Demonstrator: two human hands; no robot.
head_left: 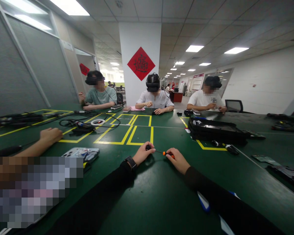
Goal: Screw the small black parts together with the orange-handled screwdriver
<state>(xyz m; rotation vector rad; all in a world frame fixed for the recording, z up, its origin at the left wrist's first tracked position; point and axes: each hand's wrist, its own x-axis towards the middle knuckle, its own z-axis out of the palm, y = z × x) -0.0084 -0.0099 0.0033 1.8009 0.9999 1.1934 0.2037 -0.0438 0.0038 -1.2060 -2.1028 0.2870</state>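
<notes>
In front of me, low over the green table (147, 186), my left hand (142, 154) is closed around a small black part (148, 148). My right hand (178, 160) grips a screwdriver (164, 153) with an orange and black handle. Its thin shaft points left at the black part; whether the tip touches it I cannot tell. A dark watch sits on my left wrist. Beneath my right forearm lie blue and white objects (204, 202), partly covered by the sleeve.
A black tray (215, 129) stands at the right, with a cable (231, 149) before it. Left are a grey case (82, 152), tangled black cables (80, 125) and another person's arm (49, 138). Yellow tape (139, 143) marks the table. Three people wearing headsets sit opposite.
</notes>
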